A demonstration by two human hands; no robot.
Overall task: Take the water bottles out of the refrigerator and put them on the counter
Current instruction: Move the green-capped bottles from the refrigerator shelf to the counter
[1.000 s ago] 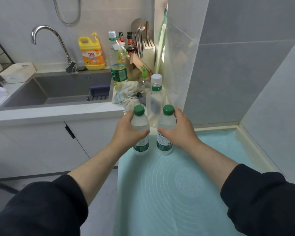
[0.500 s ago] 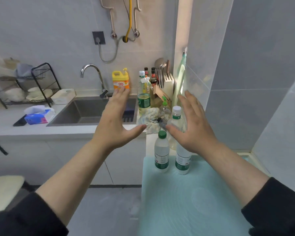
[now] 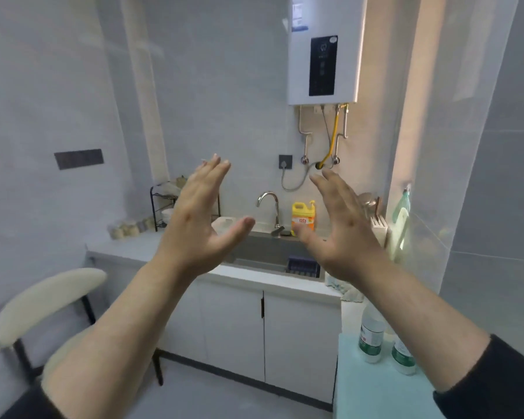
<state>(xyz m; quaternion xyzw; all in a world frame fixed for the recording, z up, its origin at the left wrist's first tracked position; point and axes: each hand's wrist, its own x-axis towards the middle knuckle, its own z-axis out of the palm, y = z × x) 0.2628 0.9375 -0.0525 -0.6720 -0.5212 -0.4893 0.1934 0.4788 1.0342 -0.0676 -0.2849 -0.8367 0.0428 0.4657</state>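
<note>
Two small water bottles with green labels stand upright side by side on the pale green mat (image 3: 372,391) at the lower right: the left bottle (image 3: 371,337) and the right bottle (image 3: 403,356), both partly hidden behind my right forearm. My left hand (image 3: 198,225) and my right hand (image 3: 339,228) are raised in front of the sink, palms facing each other, fingers spread, holding nothing. Both hands are well above and left of the bottles. No refrigerator is in view.
A white counter (image 3: 152,249) holds a sink (image 3: 263,255) with a tap (image 3: 268,207), a yellow detergent jug (image 3: 303,217) and a dish rack (image 3: 164,207). A water heater (image 3: 324,49) hangs on the wall. A cream chair (image 3: 43,300) stands at the lower left.
Both hands let go of the two bottles, which stay on the mat, and rose with fingers spread. The view has tilted up and swung left.
</note>
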